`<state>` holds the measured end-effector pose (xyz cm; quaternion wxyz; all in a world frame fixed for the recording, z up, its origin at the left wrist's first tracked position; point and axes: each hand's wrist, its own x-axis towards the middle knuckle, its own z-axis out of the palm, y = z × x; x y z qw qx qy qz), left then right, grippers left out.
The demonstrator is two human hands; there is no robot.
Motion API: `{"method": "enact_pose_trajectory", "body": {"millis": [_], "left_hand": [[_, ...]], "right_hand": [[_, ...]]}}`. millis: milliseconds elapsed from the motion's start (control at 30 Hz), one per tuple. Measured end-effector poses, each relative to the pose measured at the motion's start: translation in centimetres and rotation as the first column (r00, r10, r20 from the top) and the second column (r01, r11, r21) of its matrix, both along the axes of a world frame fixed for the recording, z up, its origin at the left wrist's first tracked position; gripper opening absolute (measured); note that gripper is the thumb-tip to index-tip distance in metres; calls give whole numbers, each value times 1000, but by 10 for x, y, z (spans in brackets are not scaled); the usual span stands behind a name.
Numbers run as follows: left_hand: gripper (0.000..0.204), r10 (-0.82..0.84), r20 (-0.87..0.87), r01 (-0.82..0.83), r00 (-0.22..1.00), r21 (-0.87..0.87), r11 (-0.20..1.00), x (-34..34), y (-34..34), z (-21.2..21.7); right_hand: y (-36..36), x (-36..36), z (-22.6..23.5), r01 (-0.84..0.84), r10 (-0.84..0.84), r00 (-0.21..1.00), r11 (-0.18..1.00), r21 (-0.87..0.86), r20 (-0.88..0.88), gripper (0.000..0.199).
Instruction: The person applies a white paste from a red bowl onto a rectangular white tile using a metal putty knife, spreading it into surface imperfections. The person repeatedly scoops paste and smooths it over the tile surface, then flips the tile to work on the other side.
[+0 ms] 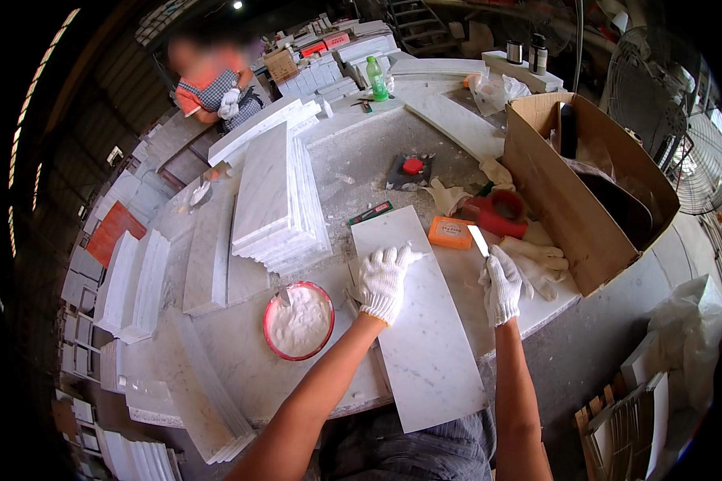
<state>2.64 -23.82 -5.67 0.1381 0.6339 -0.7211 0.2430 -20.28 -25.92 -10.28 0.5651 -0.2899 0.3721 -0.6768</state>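
A pale marble slab [437, 345] lies lengthwise before me, its near end at my lap. My left hand [383, 280], in a white knit glove, rests on the slab's left part with fingers laid over the surface. Beside its fingertips is a small white smear [417, 253]; whether this is paste or glove fibre I cannot tell. My right hand [502, 289], also gloved, is closed round a putty knife [479, 240] with its pale blade pointing up and away, right of the slab. Left of the slab stands a red-rimmed tub [298, 321] of white paste with a scraper in it.
Stacked marble slabs [269, 192] stand at the left. Beyond the slab lie an orange box [450, 232], a red tape roll [501, 210] and loose gloves [537, 260]. A cardboard box [594, 192] flanks the right; a green bottle [376, 78] and another person [217, 84] are farther off.
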Motion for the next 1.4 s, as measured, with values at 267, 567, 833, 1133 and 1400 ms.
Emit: {"method": "enact_pose_trajectory", "body": {"millis": [267,567,833,1133,1400], "left_hand": [[27,15,-4,-15,1000,6,1000,-1,-1,-1],[28,10,-5,-10,1000,3,1000,2,-1,-3],[30,-8,-22,8,1000,9,1000,0,1,4],[30,1,-43,0,999,15,1000,-4,3,5],[37,0,-18,2,1000,102,995,-1,2,8]], "right_hand": [[-1,-1,-2,-2,2,1000,1000,-12,7,32],[0,0,-1,6,-6,1000,1000,-1,2,31],[-2,-4,-8,-30,30,999,999,-35,21,35],[0,-4,-4,-41,41,999,999,-15,33,35],[1,-2,2,-11,10,1000,1000,1,14,31]]}}
